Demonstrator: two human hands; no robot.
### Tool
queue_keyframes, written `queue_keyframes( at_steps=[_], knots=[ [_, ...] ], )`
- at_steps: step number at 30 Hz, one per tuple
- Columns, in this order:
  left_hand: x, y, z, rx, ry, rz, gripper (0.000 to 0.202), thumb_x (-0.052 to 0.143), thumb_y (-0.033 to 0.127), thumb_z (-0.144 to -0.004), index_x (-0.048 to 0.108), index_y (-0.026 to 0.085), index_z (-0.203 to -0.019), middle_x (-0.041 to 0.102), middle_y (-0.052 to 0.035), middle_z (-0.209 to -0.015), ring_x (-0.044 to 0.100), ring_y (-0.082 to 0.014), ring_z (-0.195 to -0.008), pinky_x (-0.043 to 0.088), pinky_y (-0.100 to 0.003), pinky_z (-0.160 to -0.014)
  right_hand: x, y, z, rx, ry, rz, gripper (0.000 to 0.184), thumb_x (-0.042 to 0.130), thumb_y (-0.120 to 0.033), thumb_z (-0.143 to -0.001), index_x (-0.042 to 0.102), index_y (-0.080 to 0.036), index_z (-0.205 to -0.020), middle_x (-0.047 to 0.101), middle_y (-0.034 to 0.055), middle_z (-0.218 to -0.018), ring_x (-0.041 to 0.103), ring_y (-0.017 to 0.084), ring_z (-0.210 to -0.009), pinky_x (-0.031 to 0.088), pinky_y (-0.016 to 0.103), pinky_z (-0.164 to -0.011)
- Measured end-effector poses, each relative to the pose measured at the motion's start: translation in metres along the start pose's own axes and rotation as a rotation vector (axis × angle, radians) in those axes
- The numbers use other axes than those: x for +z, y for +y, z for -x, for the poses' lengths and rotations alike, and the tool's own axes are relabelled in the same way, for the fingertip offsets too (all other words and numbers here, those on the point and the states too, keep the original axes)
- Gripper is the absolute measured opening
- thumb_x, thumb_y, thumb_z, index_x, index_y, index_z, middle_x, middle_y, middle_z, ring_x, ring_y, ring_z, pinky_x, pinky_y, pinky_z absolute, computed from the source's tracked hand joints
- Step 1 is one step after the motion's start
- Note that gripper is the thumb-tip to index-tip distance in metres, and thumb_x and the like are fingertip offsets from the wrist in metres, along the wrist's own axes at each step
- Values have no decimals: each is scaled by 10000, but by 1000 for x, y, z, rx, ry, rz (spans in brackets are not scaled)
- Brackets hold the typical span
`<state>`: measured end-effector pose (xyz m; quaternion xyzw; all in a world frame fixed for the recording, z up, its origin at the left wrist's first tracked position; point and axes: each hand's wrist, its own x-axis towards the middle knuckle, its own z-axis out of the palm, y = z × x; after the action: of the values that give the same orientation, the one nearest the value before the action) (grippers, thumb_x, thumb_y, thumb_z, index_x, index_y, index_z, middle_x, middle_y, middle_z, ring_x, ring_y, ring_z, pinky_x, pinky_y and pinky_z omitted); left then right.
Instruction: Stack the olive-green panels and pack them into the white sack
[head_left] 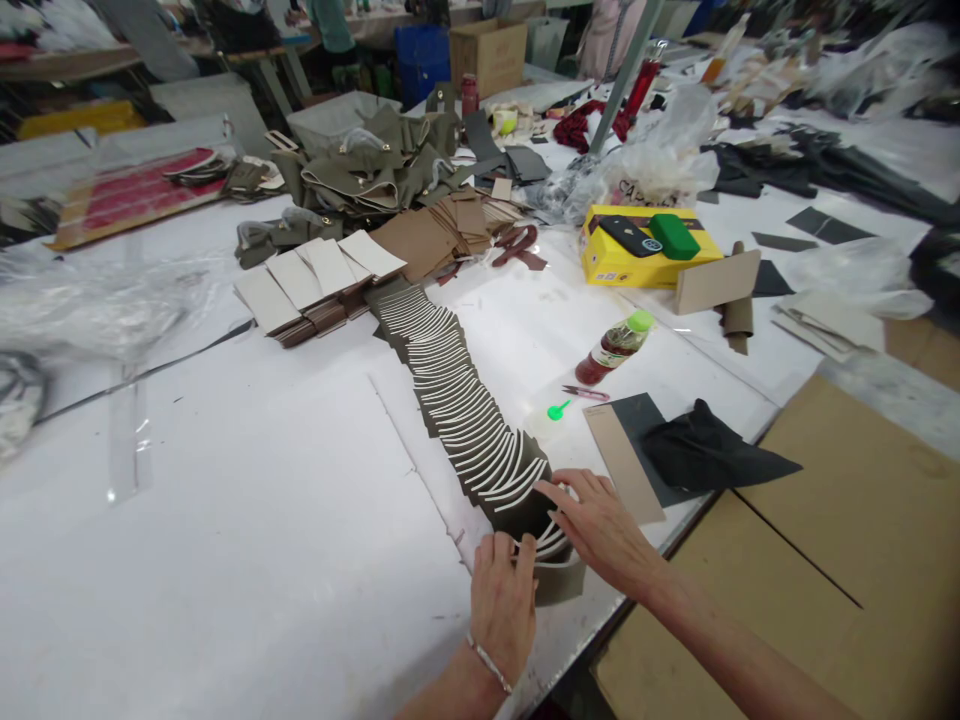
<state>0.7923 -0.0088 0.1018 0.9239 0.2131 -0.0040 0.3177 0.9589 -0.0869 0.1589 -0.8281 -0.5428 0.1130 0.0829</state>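
Note:
A long overlapping row of dark olive pieces with curved white edges (pixel 465 400) runs from the mid-table toward me. My left hand (pixel 504 590), with a bracelet at the wrist, has its fingers bent over the left end of a white-edged piece at the near end of the row. Opposite it, my right hand (pixel 600 525) grips the right end of the white edges there, thumb and forefinger close together. Beneath both hands lies a flat olive piece (pixel 562 585). My fingertips partly hide the edges they touch.
Right of the row are a bottle with a green cap (pixel 613 348), thread snips (pixel 586 392), a green-handled small tool (pixel 559 410) and black fabric (pixel 705 450). Beige-topped stacks (pixel 319 275) stand beyond. A yellow box (pixel 637 260) carries a phone. Cardboard (pixel 847 530) lies at right.

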Motion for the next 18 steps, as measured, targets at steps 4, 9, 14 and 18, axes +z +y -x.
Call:
queue_keyframes(
  at_steps=[4, 9, 14, 18],
  knots=[
    [5, -2, 0, 1, 104, -2, 463, 601, 61, -770, 535, 192, -1209, 468, -117, -1277, 434, -301, -1167, 431, -480, -999, 4, 5, -16, -10, -20, 21, 372, 553, -104, -883, 525, -228, -1233, 533, 76, -1162, 461, 251, -1095, 355, 404, -906],
    [3, -4, -5, 39, 116, -42, 408, 592, 86, -781, 543, 191, -1172, 448, -126, -1375, 411, -312, -1249, 412, -531, -1028, 7, 3, -17, -21, -29, 12, 393, 517, -78, -893, 515, -242, -1250, 540, 76, -1157, 460, 249, -1082, 352, 402, -901],
    [0, -4, -10, 51, 131, -55, 393, 632, 99, -742, 554, 185, -1117, 357, -141, -1479, 328, -332, -1350, 373, -568, -1055, 10, 3, -14, -36, -27, -4, 392, 476, -52, -897, 523, -246, -1234, 539, 72, -1137, 461, 248, -1068, 343, 401, -886],
    [3, -5, -13, 86, 179, -73, 380, 654, 121, -735, 550, 158, -1098, 372, -139, -1474, 321, -325, -1355, 371, -557, -1061, 6, 3, -14, -40, -26, -96, 259, 496, -54, -888, 574, -221, -1070, 528, 61, -1090, 459, 239, -1042, 336, 391, -865]
  ],
)
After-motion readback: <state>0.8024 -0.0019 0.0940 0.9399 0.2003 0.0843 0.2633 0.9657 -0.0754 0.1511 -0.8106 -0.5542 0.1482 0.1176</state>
